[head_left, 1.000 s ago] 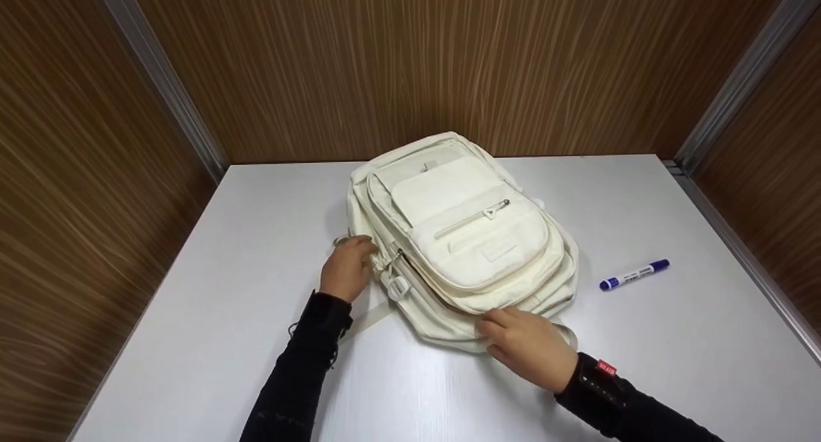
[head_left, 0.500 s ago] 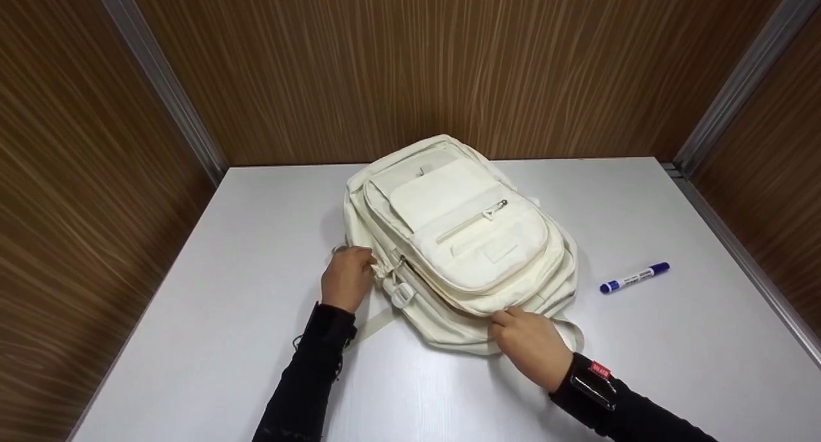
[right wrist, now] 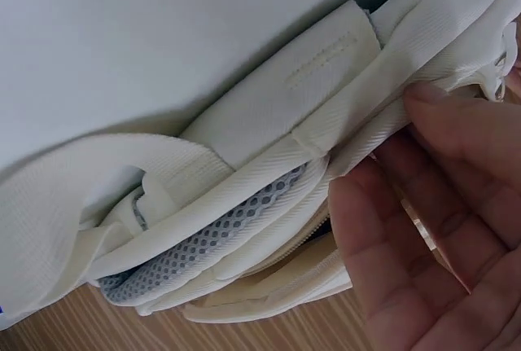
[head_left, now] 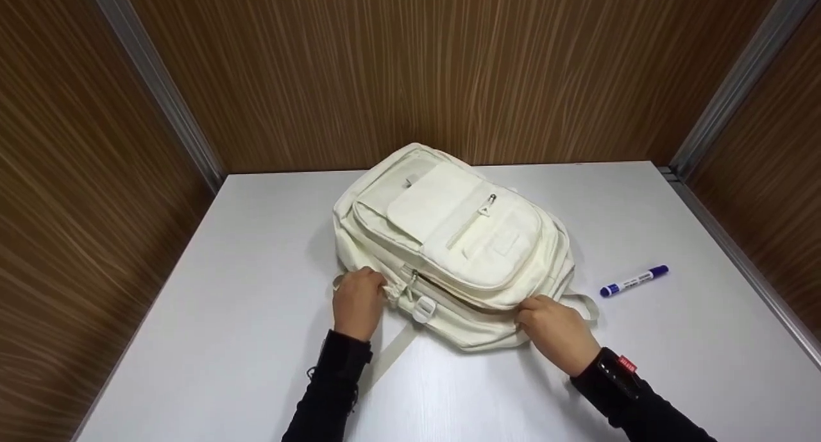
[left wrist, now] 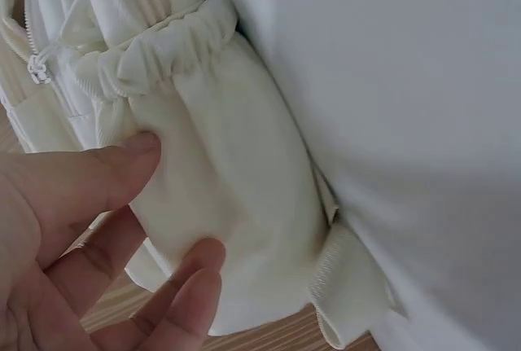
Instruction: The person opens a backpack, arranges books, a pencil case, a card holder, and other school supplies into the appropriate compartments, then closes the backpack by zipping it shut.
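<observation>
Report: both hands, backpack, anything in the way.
Left hand on side pocket of backpack; right hand gripping its near edge. Backpack lying on table. Marker apart to its right, not blocking.

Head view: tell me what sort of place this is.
Probably a small enclosed work booth: a white tabletop with wood-grain panels on three sides, and grey, metal-looking corner posts where the panels meet.

The right hand [right wrist: 452,217] pinches the cream backpack [right wrist: 277,82] near its grey mesh [right wrist: 220,225].
</observation>
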Available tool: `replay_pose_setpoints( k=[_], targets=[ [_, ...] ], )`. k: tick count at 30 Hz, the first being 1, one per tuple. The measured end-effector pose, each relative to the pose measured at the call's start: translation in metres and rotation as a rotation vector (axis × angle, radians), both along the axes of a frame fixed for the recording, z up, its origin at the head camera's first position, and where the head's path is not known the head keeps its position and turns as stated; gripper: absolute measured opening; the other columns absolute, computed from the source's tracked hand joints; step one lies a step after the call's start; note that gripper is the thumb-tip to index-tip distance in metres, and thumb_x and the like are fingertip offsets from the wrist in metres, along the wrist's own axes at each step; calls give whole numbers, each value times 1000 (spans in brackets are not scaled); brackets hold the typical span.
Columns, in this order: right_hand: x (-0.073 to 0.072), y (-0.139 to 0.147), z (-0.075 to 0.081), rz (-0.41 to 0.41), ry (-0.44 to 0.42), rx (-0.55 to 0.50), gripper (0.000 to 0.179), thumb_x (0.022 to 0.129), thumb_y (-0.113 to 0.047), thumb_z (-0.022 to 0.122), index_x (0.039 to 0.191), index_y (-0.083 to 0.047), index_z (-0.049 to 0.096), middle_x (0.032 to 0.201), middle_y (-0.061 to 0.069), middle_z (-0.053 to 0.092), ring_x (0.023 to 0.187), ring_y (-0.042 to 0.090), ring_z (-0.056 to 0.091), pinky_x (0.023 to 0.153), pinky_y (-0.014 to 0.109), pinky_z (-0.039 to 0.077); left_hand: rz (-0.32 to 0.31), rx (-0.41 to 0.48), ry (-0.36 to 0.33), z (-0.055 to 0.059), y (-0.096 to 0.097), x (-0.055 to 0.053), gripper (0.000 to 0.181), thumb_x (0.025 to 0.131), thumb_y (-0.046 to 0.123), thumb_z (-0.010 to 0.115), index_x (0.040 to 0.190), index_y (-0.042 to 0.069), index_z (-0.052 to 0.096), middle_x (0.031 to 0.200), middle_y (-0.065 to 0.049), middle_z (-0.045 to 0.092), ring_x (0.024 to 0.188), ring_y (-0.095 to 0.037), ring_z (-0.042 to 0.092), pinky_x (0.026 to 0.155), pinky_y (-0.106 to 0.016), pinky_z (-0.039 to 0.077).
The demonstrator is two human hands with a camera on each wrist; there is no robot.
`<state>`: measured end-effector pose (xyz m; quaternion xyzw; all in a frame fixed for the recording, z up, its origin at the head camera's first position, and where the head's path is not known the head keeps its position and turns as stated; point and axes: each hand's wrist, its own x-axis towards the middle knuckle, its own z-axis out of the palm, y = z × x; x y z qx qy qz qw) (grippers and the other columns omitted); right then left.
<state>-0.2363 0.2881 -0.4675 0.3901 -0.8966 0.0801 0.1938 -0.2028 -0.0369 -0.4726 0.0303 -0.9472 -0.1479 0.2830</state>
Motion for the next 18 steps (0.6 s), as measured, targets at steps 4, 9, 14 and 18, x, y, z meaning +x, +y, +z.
replay_pose_setpoints(
  k=[4, 9, 14, 18],
  targets=[
    [-8, 5, -2, -26, -32, -42, 20, 71, 2, 76, 77, -16, 75, 83, -5, 68, 82, 14, 64, 63, 27, 55, 16, -61, -33, 5, 5, 5, 12, 70, 5, 76, 74, 16, 77, 74, -1, 69, 70, -29, 64, 58, -42, 48],
    [-20, 11, -4, -14, -28, -83, 17, 70, 3, 78, 77, -12, 74, 81, -3, 69, 80, 17, 65, 68, 28, 55, 27, -82, -97, 12, 12, 12, 13, 70, 6, 77, 76, 18, 77, 73, 1, 67, 66, -27, 62, 50, -39, 48],
    [-33, 17, -3, -16, -77, -126, 15, 71, 2, 79, 77, -10, 74, 81, -2, 68, 81, 19, 65, 71, 32, 55, 33, -71, -133, 16, 19, 17, 14, 70, 7, 78, 76, 20, 77, 73, 3, 66, 66, -25, 61, 48, -38, 48],
    [-38, 20, -4, -38, -146, -181, 16, 72, 6, 76, 81, -7, 74, 85, 1, 69, 86, 22, 66, 76, 37, 54, 0, -106, -108, 18, 22, 18, 13, 68, 8, 80, 73, 20, 77, 73, 4, 66, 64, -25, 61, 49, -36, 49]
  ],
)
